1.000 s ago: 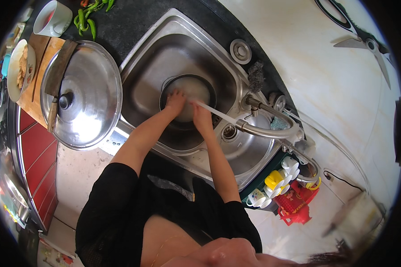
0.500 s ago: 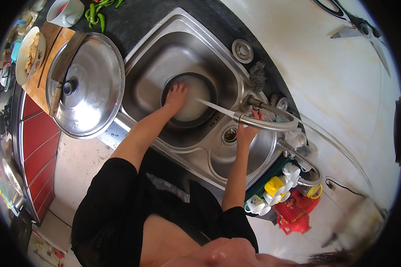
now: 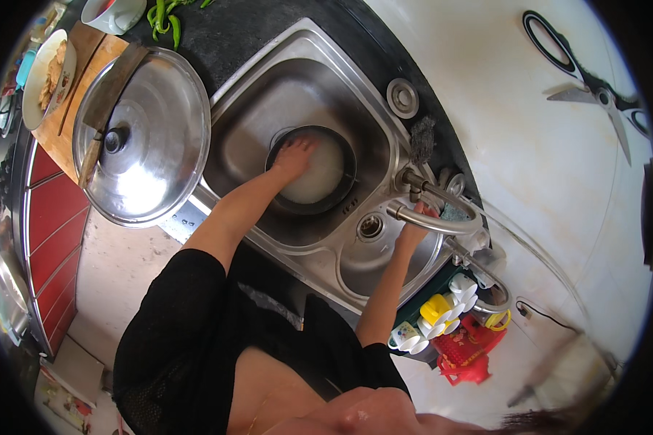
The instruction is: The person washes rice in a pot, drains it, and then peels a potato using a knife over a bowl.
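Here's the left hand (image 3: 294,156), grip open with fingers loosely spread, in or just over the cloudy water (image 3: 323,170) of a round black pan (image 3: 315,208) — and that pan sits inside the deep stainless-steel sink basin (image 3: 268,109), presumably so any spill drains away. The right hand (image 3: 411,234) is at the curved silver tap (image 3: 446,224), perhaps to work it — partly hidden behind it, so I cannot tell its grip.

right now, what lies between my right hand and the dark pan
In the head view, the curved faucet spout and the sink's steel divider lie between them.
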`<state>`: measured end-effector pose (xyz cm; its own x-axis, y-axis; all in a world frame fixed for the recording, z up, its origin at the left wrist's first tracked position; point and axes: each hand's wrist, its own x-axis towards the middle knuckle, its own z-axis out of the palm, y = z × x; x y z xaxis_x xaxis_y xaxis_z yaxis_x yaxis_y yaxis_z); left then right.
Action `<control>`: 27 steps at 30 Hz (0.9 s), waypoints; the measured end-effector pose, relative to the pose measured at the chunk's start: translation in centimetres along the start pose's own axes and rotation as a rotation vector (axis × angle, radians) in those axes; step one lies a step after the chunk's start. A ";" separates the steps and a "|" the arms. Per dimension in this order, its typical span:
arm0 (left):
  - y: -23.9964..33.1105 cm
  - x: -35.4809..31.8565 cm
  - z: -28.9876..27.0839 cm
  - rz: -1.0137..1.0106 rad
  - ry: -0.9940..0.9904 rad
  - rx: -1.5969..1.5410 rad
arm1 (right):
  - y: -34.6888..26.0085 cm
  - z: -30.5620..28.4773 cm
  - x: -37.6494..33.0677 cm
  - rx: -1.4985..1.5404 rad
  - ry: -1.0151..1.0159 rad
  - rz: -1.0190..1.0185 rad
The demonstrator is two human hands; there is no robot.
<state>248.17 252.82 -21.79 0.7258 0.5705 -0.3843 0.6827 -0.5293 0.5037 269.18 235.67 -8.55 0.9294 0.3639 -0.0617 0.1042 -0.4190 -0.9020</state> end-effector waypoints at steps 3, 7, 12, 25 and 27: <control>0.3 1.2 0.5 0.112 0.030 -0.027 | -1.1 2.2 -4.5 -0.254 -0.021 -0.168; -0.9 2.7 0.9 0.228 -0.005 -0.032 | 0.0 12.1 -7.4 -0.375 -0.713 -0.588; -1.7 3.5 0.1 0.082 -0.170 -0.179 | 4.0 20.3 -3.3 -0.534 -0.792 -0.566; 0.8 0.1 2.9 -0.196 -0.150 -0.243 | 13.8 18.1 -6.6 -0.836 -0.503 -0.212; 0.3 -0.3 3.1 -0.267 -0.092 -0.378 | 11.1 19.6 -8.3 -0.801 -0.489 0.061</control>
<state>248.39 250.52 -23.94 0.5451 0.5882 -0.5974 0.7805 -0.0959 0.6178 255.65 244.30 -26.38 0.7086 0.5550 -0.4358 0.4417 -0.8305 -0.3393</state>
